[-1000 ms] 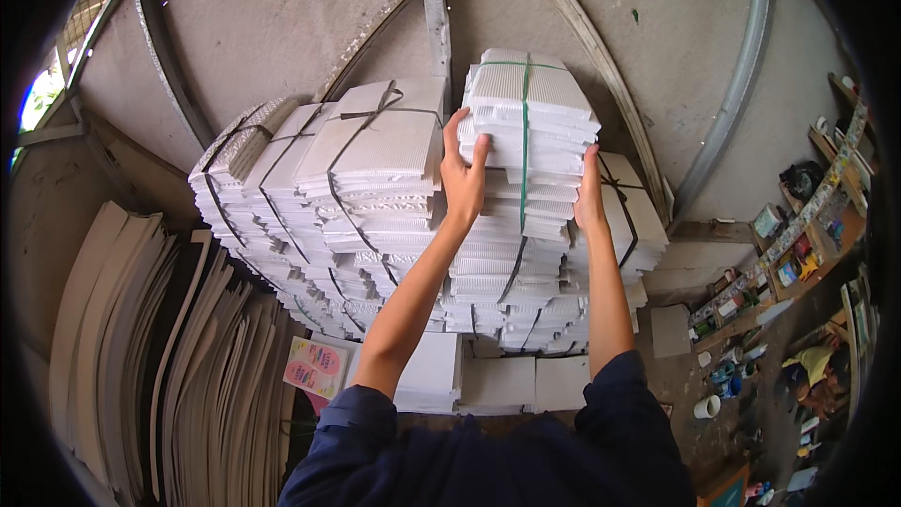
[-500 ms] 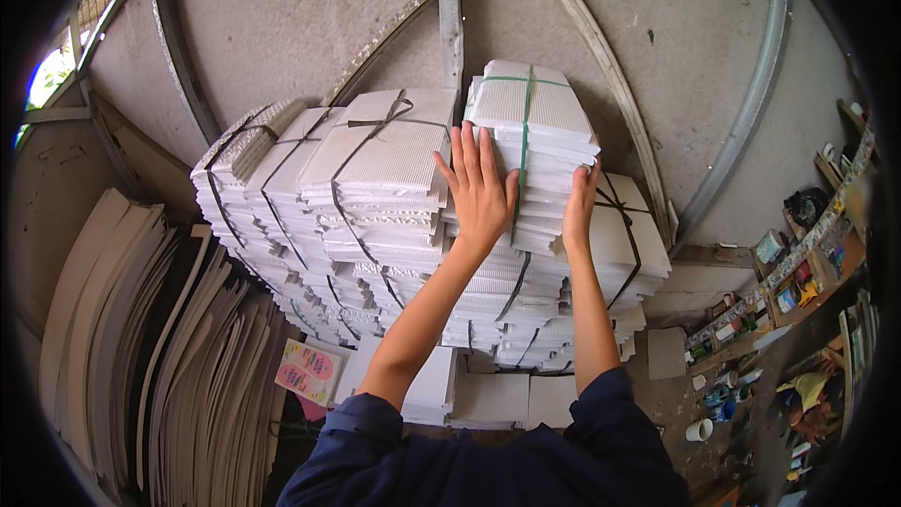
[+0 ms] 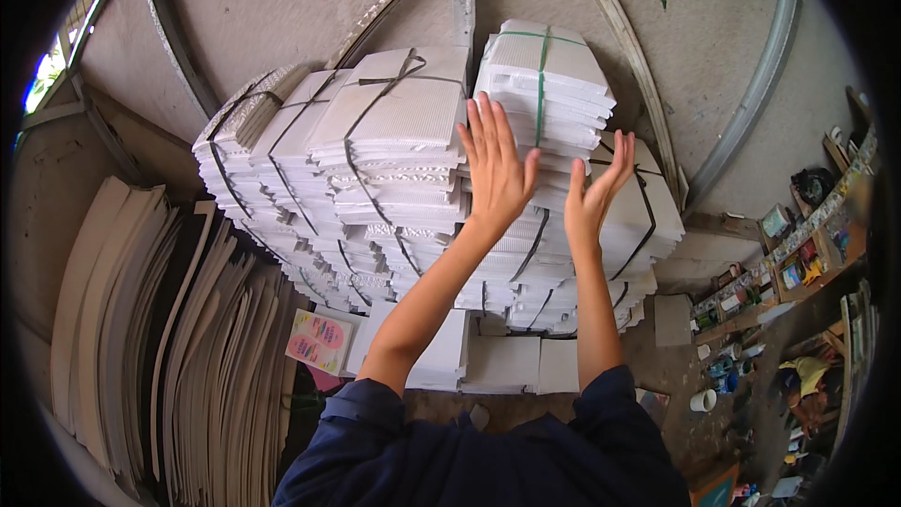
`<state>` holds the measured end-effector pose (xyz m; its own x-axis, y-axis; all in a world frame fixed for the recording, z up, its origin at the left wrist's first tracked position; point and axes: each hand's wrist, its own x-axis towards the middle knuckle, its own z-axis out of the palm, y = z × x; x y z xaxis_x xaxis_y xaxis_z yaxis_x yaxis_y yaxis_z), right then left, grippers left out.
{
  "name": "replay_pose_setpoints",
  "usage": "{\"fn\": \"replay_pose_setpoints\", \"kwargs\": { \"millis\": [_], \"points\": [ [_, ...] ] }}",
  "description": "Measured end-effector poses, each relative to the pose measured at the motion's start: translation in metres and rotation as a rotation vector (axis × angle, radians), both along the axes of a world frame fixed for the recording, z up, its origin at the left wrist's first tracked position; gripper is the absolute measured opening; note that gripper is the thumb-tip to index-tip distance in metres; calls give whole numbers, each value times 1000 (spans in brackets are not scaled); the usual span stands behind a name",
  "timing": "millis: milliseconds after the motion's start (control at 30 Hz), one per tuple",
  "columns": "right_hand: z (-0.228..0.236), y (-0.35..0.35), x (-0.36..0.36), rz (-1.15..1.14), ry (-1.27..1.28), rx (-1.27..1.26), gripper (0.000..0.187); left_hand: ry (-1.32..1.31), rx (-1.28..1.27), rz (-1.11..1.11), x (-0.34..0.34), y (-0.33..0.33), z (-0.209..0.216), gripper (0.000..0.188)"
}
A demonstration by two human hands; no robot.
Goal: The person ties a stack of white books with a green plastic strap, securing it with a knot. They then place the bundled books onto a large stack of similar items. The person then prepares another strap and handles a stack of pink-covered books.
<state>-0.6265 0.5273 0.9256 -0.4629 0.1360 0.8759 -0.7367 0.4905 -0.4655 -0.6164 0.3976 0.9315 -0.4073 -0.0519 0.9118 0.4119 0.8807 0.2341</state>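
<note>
A bundle of white corrugated sheets point(image 3: 563, 89), tied with green strap, tops the pile at its right end. My left hand point(image 3: 499, 174) is raised at its near left side, fingers stretched out; whether the palm touches the sheets I cannot tell. My right hand point(image 3: 599, 199) is held up below the bundle's near right corner, thumb and fingers spread, holding nothing. To the left sits a similar bundle with black strap point(image 3: 394, 99). Lower to the right, partly behind my right hand, lies another black-strapped bundle point(image 3: 648, 211).
Tall bent sheets point(image 3: 216, 357) lean at the left. Low white stacks point(image 3: 502, 363) and a pink-and-yellow printed card point(image 3: 320, 342) lie near me. Grey wall panels with curved metal ribs point(image 3: 751, 103) rise behind. At right are a cluttered shelf point(image 3: 751, 296) and a white cup point(image 3: 702, 401).
My right hand has come off the green-strapped bundle's right side and its fingers have spread. My left hand has shifted slightly right and lower on the bundle. The view has tilted down.
</note>
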Motion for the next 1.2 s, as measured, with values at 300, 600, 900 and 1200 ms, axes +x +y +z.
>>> {"fn": "replay_pose_setpoints", "kwargs": {
  "millis": [300,600,900,1200],
  "points": [
    [-41,-69,123,252,-162,119,44,-99,107,-153,111,-68,-43,74],
    [-149,-208,256,322,-441,469,47,-260,280,-104,241,-222,-134,68],
    [-320,-221,432,124,-1045,708,45,-807,232,253,446,-385,-281,69],
    [-384,-161,613,-106,-1374,616,45,-1068,200,476,644,-445,-352,72]
  ]
}}
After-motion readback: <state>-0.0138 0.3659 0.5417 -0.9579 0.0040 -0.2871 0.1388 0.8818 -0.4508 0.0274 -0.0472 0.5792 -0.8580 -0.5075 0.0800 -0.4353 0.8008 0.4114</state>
